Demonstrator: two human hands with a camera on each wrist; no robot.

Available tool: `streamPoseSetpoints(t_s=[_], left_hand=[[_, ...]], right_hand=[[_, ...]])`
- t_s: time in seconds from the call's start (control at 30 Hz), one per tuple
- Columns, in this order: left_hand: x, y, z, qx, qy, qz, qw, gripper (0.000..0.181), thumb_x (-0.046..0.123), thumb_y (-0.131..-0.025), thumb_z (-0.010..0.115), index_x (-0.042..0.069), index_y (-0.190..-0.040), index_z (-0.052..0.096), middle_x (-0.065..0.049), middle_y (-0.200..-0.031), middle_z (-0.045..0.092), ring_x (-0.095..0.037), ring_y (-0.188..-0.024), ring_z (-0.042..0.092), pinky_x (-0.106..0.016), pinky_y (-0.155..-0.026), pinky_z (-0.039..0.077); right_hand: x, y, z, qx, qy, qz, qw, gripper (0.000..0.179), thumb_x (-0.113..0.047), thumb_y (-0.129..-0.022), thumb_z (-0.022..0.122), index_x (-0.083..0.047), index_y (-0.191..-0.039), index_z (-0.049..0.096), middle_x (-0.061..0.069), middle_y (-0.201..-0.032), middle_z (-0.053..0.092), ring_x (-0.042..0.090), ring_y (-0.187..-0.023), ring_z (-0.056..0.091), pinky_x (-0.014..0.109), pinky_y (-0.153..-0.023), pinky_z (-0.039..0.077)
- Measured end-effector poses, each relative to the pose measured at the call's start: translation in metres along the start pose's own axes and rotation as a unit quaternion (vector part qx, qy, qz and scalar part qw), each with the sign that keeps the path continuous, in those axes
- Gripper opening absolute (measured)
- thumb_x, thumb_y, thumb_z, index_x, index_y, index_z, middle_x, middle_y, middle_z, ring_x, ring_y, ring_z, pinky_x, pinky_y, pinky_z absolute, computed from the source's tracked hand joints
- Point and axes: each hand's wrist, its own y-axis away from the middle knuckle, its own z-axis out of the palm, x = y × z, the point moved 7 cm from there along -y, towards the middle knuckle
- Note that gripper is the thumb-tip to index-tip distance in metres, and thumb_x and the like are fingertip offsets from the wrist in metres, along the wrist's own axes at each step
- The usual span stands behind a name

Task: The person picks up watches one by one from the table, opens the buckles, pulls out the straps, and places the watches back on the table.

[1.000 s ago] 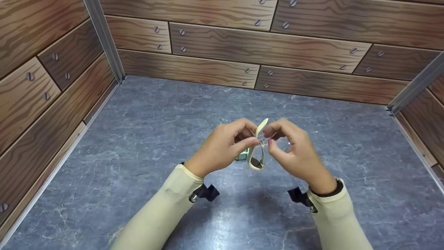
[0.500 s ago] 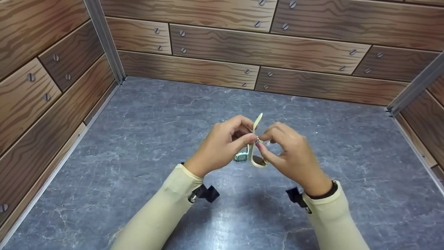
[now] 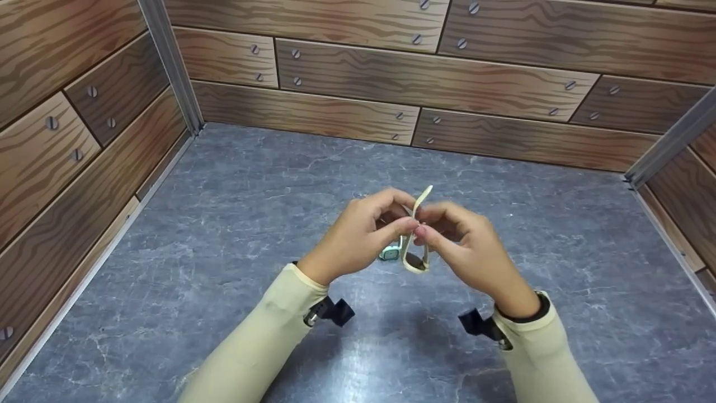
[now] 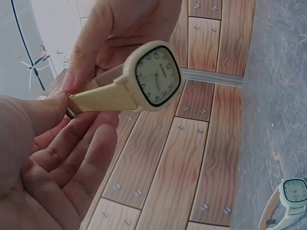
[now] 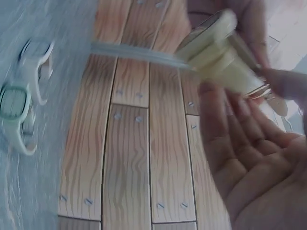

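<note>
A cream wristwatch (image 3: 415,265) with a square dial hangs between my two hands, above the table. My left hand (image 3: 355,238) pinches its strap near the buckle between thumb and fingers. Against it, my right hand (image 3: 475,246) pinches the strap at the same place. The free strap end (image 3: 423,198) sticks up between the fingertips. In the left wrist view the watch face (image 4: 156,75) is plainly seen, with the strap looped behind it and a metal buckle (image 4: 70,113) by the left thumb. Fingertips partly hide the buckle.
On the grey marbled table (image 3: 268,184) lies a pale watch with a green-rimmed dial (image 3: 390,253), just behind the hands. The right wrist view shows two watches there, one green-faced (image 5: 13,103) and one white-strapped (image 5: 32,72). Wood-patterned walls (image 3: 335,67) surround the table.
My right hand has come leftward from beside the strap and now pinches it at the buckle. The left hand has barely moved. The strap end swung slightly left, then back right.
</note>
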Motion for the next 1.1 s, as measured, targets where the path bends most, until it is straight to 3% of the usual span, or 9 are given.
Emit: streamPoseSetpoints(t_s=[0.1, 0.23, 0.5, 0.8, 1.1], left_hand=[[0.0009, -0.0006, 0.0012, -0.007, 0.005, 0.012, 0.9999, 0.027, 0.025, -0.103, 0.065, 0.010, -0.125, 0.069, -0.001, -0.096, 0.075, -0.009, -0.082, 0.070, -0.032, -0.074, 0.059], [0.0028, 0.0000, 0.0015, -0.018, 0.006, 0.024, 0.9995, 0.029, 0.024, -0.103, 0.067, 0.011, -0.128, 0.069, 0.001, -0.097, 0.075, -0.009, -0.084, 0.070, -0.032, -0.072, 0.059], [0.0025, -0.0009, 0.0005, -0.001, -0.013, -0.001, 0.9999, 0.033, 0.015, -0.098, 0.071, 0.011, -0.131, 0.066, 0.003, -0.097, 0.072, -0.008, -0.086, 0.068, -0.030, -0.075, 0.058], [-0.0002, -0.0006, 0.0001, 0.023, -0.026, -0.011, 0.9993, 0.014, 0.021, -0.096, 0.075, 0.010, -0.103, 0.073, 0.005, -0.088, 0.073, -0.007, -0.079, 0.068, -0.030, -0.070, 0.060], [-0.0009, -0.0002, -0.0003, 0.023, -0.036, -0.010, 0.9990, 0.011, 0.021, -0.096, 0.074, 0.011, -0.099, 0.072, 0.005, -0.085, 0.072, -0.007, -0.076, 0.066, -0.034, -0.069, 0.059]], right_hand=[[-0.0002, 0.0001, -0.0011, 0.002, -0.033, 0.011, 0.9994, 0.005, 0.003, -0.098, 0.066, 0.004, -0.101, 0.071, 0.012, -0.089, 0.069, 0.015, -0.076, 0.068, 0.025, -0.068, 0.059], [-0.0038, -0.0002, -0.0043, 0.010, -0.037, -0.013, 0.9992, 0.005, 0.002, -0.098, 0.066, 0.006, -0.097, 0.069, 0.009, -0.085, 0.067, 0.014, -0.071, 0.064, 0.024, -0.065, 0.056], [-0.0047, -0.0011, -0.0056, 0.020, -0.032, -0.013, 0.9992, 0.009, 0.008, -0.098, 0.063, 0.005, -0.106, 0.068, 0.013, -0.091, 0.070, 0.017, -0.074, 0.067, 0.025, -0.066, 0.058], [-0.0023, -0.0005, -0.0059, 0.018, -0.041, -0.011, 0.9989, 0.006, 0.007, -0.099, 0.062, 0.005, -0.100, 0.068, 0.007, -0.088, 0.069, 0.015, -0.074, 0.066, 0.025, -0.065, 0.056], [0.0010, -0.0008, -0.0045, 0.016, -0.050, -0.002, 0.9986, 0.007, 0.007, -0.099, 0.062, 0.004, -0.102, 0.068, 0.008, -0.088, 0.070, 0.021, -0.075, 0.067, 0.025, -0.066, 0.057]])
